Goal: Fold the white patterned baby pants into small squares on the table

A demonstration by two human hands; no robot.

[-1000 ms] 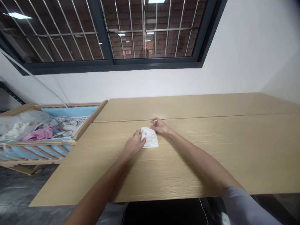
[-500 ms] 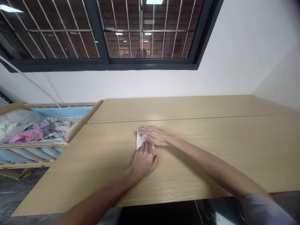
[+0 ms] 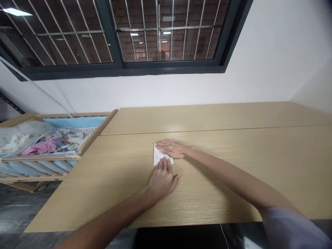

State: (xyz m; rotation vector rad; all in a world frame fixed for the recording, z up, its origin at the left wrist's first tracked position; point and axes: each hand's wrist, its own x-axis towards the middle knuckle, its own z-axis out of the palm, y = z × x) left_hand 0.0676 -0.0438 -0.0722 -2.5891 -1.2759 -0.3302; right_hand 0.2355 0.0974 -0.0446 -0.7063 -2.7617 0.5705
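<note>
Head view: both hands pressed flat on a folded white cloth [image 3: 157, 158] at mid-counter.
The left hand [image 3: 163, 178] lay palm down, fingers straight and close together, tips on the cloth's near edge. The right hand [image 3: 172, 148] covered its far part, fingers likewise extended and flat, pinching nothing. The white cloth rested on the counter [image 3: 233, 166] as a compact packet, possibly a small garment. Folding judged largely done, with flattening in hand. A crib [image 3: 85, 143] of loose clothes [image 3: 41, 147] stood just beside the counter's left end.

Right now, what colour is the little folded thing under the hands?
White. The folded cloth shows best in the head view.
</note>
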